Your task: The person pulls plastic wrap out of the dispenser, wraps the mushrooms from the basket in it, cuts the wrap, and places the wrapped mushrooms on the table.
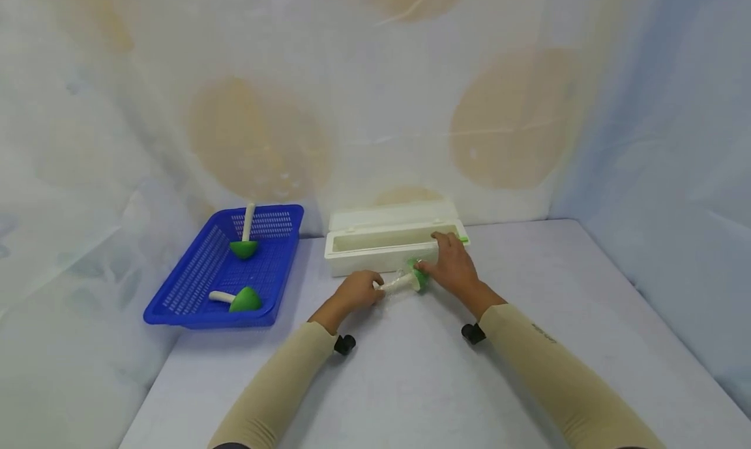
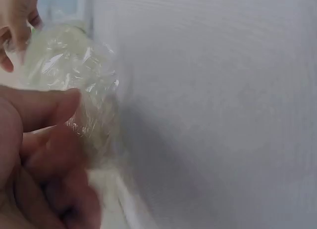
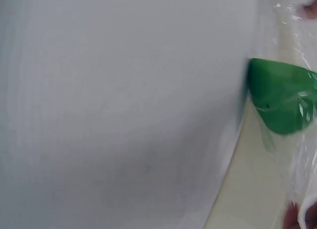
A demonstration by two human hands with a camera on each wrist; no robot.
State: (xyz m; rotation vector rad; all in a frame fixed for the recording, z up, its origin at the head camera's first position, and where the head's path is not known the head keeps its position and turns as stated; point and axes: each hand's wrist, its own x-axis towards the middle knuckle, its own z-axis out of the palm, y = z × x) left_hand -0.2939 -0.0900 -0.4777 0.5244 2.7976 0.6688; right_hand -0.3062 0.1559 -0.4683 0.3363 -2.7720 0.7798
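Note:
A mushroom-shaped piece with a green cap (image 3: 282, 97) and a white stem (image 1: 401, 283) lies in front of a long white box, wrapped in clear plastic film (image 2: 74, 65). My left hand (image 1: 359, 289) pinches the film at the stem end between thumb and fingers. At the cap end is my right hand (image 1: 453, 261), thumb by the cap and fingers up at the box's front rim. Its fingertips (image 3: 291, 216) show in the right wrist view at the gathered film. The white box (image 1: 375, 261) has its lid (image 1: 396, 214) raised at the back.
To the left stands a blue perforated basket (image 1: 281, 286). Inside it are two similar pieces, one with its green cap (image 1: 243, 249) toward me and another green-capped one (image 1: 246, 299) on its side. Patterned sheeting (image 1: 381, 97) hangs behind the white-covered table (image 1: 434, 384).

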